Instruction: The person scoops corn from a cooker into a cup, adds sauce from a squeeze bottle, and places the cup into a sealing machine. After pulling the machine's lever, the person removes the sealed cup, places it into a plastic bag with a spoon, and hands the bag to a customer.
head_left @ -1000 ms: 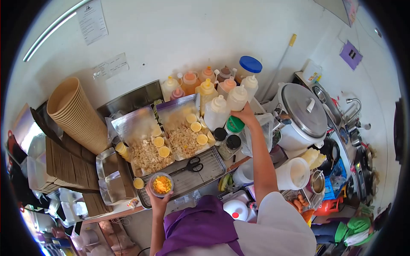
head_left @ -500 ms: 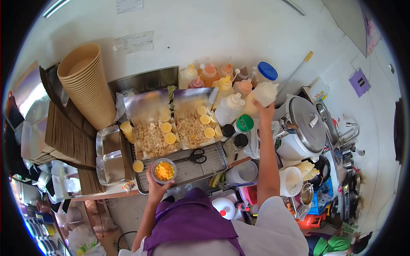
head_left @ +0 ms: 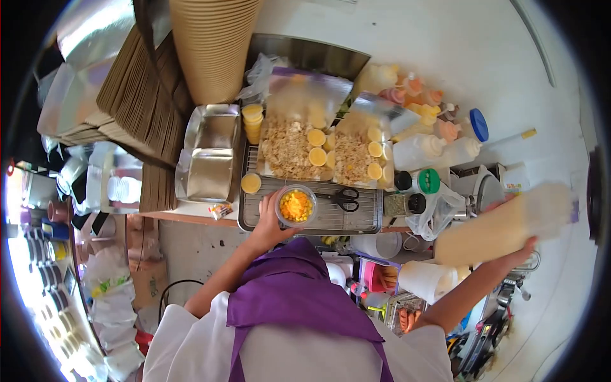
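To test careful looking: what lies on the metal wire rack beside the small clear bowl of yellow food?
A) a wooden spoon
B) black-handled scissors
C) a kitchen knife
B: black-handled scissors lie on the metal wire rack beside the clear bowl in the left hand.

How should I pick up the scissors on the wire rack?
By the black handle loops, coming from above on the right. The scissors lie flat on the rack, blades pointing left toward the cup in the left hand, so the loops are the safe end. The right hand holds a bottle.
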The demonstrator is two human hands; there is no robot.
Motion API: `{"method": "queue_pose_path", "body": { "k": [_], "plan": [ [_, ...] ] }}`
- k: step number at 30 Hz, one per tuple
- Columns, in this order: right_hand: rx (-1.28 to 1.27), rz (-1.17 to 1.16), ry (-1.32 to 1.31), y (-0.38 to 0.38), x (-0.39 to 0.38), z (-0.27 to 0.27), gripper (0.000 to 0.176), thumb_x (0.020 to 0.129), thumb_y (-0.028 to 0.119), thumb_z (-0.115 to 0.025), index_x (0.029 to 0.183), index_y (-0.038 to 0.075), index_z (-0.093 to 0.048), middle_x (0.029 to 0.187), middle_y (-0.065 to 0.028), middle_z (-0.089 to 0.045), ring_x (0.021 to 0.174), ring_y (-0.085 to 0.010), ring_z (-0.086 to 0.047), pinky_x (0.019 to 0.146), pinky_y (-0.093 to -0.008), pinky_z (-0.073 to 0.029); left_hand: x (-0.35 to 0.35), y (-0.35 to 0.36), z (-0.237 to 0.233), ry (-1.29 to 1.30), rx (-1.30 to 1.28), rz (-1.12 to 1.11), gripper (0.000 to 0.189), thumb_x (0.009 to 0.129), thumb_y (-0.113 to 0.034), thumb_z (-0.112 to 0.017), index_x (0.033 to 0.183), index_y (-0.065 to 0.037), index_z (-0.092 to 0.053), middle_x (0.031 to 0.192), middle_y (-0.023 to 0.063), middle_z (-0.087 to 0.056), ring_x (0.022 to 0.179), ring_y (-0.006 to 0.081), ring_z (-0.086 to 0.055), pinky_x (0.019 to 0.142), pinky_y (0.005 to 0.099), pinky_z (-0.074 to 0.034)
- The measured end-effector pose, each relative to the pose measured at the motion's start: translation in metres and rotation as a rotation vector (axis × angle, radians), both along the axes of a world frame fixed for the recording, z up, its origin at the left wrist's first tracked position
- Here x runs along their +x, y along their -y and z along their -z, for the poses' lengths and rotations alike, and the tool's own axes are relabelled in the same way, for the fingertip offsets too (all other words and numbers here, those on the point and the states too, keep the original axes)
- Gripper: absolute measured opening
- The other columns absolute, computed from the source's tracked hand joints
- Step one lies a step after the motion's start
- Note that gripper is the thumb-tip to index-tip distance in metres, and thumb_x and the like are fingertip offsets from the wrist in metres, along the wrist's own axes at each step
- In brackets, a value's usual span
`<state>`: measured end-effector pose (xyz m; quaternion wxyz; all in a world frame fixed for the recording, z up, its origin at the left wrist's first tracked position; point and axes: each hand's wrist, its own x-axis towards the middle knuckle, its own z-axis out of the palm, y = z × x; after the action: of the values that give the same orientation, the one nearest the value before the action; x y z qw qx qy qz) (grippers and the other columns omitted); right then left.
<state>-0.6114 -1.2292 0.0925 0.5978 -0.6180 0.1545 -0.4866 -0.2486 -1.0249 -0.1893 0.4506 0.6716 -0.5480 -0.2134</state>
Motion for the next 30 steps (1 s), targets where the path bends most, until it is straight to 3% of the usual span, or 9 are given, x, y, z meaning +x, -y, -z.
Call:
{"method": "queue_pose_path", "body": {
  "k": [3,4,5,7,11,20,30],
  "plan": [
    [0.577,-0.027,-0.260,-0.047,0.045,0.061,0.081,0.078,0.041,-0.073,0.138,-0.003,-0.042,0.126,-0.0158,-0.057,0.110,-0.0300,-0.060,0.097,-0.0429,-0.049,0.007,-0.003,-0.003,-0.004,0.023,0.020,0.101,0.066,-0.023,-0.087,0.145,-0.004,-0.028,0.138,0.0200,-0.037,0.128,0.0386,-0.034,0.109,0.0474,-0.029],
    [0.546,-0.003,-0.538,-0.040,0.035,0.101,0.078,0.077,0.030,-0.077,0.139,-0.001,-0.042,0.129,-0.0131,-0.056,0.114,-0.0250,-0.058,0.099,-0.0400,-0.048,0.007,-0.004,-0.003,-0.008,0.032,0.028,0.101,0.066,-0.023,-0.087,0.146,-0.004,-0.028,0.138,0.0200,-0.037,0.128,0.0388,-0.035,0.109,0.0476,-0.029],
    [0.652,-0.179,-0.605,-0.058,0.092,0.083,0.078,0.074,0.025,-0.081,0.138,0.001,-0.044,0.128,-0.0108,-0.057,0.116,-0.0228,-0.057,0.099,-0.0388,-0.047,0.008,-0.005,-0.001,-0.019,0.026,0.027,0.101,0.065,-0.021,-0.086,0.146,-0.004,-0.028,0.138,0.0201,-0.037,0.128,0.0393,-0.035,0.109,0.0475,-0.029],
    [0.614,-0.397,-0.941,-0.061,0.128,0.097,0.079,0.075,0.031,-0.082,0.138,0.002,-0.045,0.125,-0.0110,-0.059,0.112,-0.0202,-0.058,0.095,-0.0358,-0.047,0.008,-0.005,0.003,-0.047,0.011,0.028,0.100,0.065,-0.018,-0.085,0.146,-0.005,-0.029,0.137,0.0203,-0.037,0.127,0.0401,-0.036,0.109,0.0472,-0.030],
    [0.499,-0.479,-1.420,-0.065,0.182,0.088,0.080,0.078,0.041,-0.079,0.139,0.002,-0.044,0.121,-0.0138,-0.062,0.107,-0.0218,-0.061,0.092,-0.0344,-0.049,0.014,-0.004,0.002,-0.139,0.009,0.025,0.097,0.064,-0.007,-0.081,0.146,-0.008,-0.031,0.134,0.0199,-0.039,0.125,0.0401,-0.037,0.108,0.0452,-0.034],
    [0.402,-0.819,-1.794,-0.036,0.228,0.087,0.079,0.081,0.050,-0.071,0.133,-0.004,-0.048,0.116,-0.0183,-0.063,0.104,-0.0245,-0.063,0.089,-0.0338,-0.049,0.021,-0.006,0.005,-0.249,-0.085,0.008,0.092,0.065,-0.007,-0.080,0.144,-0.007,-0.034,0.134,0.0173,-0.041,0.123,0.0371,-0.039,0.108,0.0435,-0.035],
    [0.106,-0.903,-2.107,-0.028,0.281,0.072,0.081,0.077,0.054,-0.071,0.129,-0.004,-0.050,0.113,-0.0192,-0.064,0.101,-0.0253,-0.064,0.088,-0.0338,-0.049,0.022,-0.009,0.011,-0.293,-0.153,-0.010,0.090,0.064,-0.007,-0.079,0.143,-0.007,-0.037,0.132,0.0163,-0.042,0.123,0.0361,-0.040,0.107,0.0428,-0.036]
  ]
}}
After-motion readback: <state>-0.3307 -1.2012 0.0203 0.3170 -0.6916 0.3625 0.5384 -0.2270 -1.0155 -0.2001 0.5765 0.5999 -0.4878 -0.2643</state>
